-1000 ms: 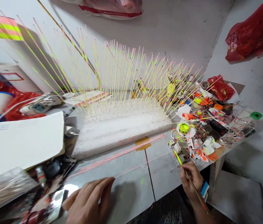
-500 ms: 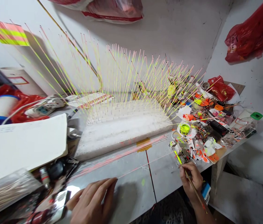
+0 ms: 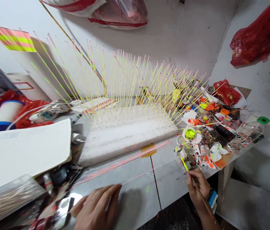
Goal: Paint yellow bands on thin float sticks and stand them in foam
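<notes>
My left hand (image 3: 97, 206) is closed at the near edge of the table, its fingertips pinching one end of a thin pink stick (image 3: 142, 174). The stick points away to the right above the grey tabletop. In my right hand (image 3: 198, 185) is a paintbrush (image 3: 194, 183), gripped like a pen. Bright yellow-green paint coats its tip, which is near the stick's far end; whether they touch I cannot tell. A bundle of similar pink sticks (image 3: 125, 159) lies on the table beyond my left hand. Behind it, a white foam block (image 3: 127, 134) holds many upright pink-and-yellow sticks.
An open jar of yellow-green paint (image 3: 189, 133) stands among paint-stained clutter on the right. A clear bottle with a green cap (image 3: 257, 127) is near the right edge. At left lie an open notebook (image 3: 27, 150) and a plastic bag of thin sticks (image 3: 10, 201).
The view has shifted slightly, so most things sit a little lower in the picture. Both hands keep their grips, and the brush tip stays near the stick's far end.
</notes>
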Demonstrator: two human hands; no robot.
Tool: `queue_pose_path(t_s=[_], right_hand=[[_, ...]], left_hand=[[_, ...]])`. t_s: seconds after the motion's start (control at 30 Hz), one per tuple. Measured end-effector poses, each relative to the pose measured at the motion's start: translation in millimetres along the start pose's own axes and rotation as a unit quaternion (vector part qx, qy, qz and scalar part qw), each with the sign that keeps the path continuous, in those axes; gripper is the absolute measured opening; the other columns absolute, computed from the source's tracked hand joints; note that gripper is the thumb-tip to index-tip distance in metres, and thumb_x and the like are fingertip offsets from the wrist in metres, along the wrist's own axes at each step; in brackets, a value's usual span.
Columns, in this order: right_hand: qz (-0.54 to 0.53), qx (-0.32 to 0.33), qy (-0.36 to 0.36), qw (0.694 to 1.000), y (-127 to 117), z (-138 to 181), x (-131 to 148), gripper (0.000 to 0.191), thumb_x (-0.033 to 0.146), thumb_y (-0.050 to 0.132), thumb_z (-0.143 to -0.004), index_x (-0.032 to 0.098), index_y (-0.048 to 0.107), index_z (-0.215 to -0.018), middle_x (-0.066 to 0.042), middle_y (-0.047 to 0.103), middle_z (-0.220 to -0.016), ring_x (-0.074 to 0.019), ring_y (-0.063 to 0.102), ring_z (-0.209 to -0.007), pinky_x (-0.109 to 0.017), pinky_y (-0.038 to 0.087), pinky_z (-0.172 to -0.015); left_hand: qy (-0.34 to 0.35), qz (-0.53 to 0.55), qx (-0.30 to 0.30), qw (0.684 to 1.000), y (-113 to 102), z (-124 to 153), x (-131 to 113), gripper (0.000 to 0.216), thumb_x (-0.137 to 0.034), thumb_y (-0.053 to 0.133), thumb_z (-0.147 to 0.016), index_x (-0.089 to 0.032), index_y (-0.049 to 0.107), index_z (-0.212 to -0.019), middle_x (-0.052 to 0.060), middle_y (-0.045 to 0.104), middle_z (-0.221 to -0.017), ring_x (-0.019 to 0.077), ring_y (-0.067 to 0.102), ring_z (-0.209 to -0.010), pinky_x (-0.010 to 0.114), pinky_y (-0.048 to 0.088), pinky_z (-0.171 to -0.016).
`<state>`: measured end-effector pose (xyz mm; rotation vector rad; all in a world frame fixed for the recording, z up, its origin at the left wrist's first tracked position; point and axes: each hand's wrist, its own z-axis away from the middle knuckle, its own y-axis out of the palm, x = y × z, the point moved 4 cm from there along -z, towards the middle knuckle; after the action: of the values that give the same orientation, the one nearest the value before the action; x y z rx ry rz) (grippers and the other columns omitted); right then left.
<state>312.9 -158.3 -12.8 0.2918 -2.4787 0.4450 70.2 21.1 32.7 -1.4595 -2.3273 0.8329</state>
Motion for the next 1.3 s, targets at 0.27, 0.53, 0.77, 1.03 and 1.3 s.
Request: queue_pose_path(t_s=[0.27,0.53,0.77,1.03,1.3], right_hand=[[-0.038,0.043,-0.04,0.998,15.2,1.6,20.1,0.016,0.01,0.06,-0.091,0.022,0.063,-0.1,-0.001,0.068,-0.08,-0.0126,0.058,-0.064,-0.024,0.051,-0.058],[-0.023,0.046,-0.042,0.998,21.3,0.7,20.9,0.011,0.013,0.06,-0.092,0.021,0.064,-0.099,-0.002,0.068,-0.077,-0.0133,0.059,-0.063,-0.023,0.049,-0.055],[-0.017,0.023,-0.006,1.0,19.9,1.9,18.7,0.007,0.017,0.059,-0.094,0.021,0.065,-0.095,-0.002,0.068,-0.076,-0.0122,0.058,-0.06,-0.023,0.05,-0.055],[-0.029,0.012,0.013,0.999,16.1,5.1,15.8,0.008,0.017,0.059,-0.094,0.021,0.065,-0.096,-0.002,0.068,-0.077,-0.0127,0.062,-0.064,-0.022,0.052,-0.057],[-0.052,0.04,-0.008,0.998,23.9,7.7,30.5,0.011,0.013,0.06,-0.092,0.022,0.065,-0.096,0.0,0.066,-0.075,-0.0118,0.058,-0.059,-0.022,0.051,-0.057]], left_hand=[[-0.004,-0.008,-0.022,1.0,-3.8,-2.6,-3.4,0.012,-0.023,0.05,-0.097,-0.021,0.062,-0.094,0.0,0.069,-0.076,0.0136,0.064,-0.066,0.03,0.039,-0.071],[-0.01,0.008,-0.021,1.0,-3.3,-1.3,-4.2,0.01,-0.018,0.053,-0.095,-0.021,0.062,-0.095,0.0,0.07,-0.077,0.0135,0.065,-0.068,0.03,0.039,-0.072],[-0.011,0.01,-0.014,1.0,-4.3,-0.8,-5.6,0.01,-0.015,0.054,-0.095,-0.02,0.062,-0.095,0.0,0.069,-0.078,0.013,0.064,-0.07,0.029,0.039,-0.073],[-0.006,0.015,-0.014,1.0,-2.0,-1.5,-4.7,0.011,-0.015,0.053,-0.094,-0.02,0.062,-0.096,0.0,0.069,-0.078,0.0133,0.064,-0.07,0.029,0.039,-0.072],[-0.02,0.017,-0.025,0.999,-4.6,-1.0,-4.9,0.01,-0.015,0.055,-0.093,-0.021,0.063,-0.094,0.0,0.07,-0.078,0.0133,0.064,-0.069,0.029,0.038,-0.073]])
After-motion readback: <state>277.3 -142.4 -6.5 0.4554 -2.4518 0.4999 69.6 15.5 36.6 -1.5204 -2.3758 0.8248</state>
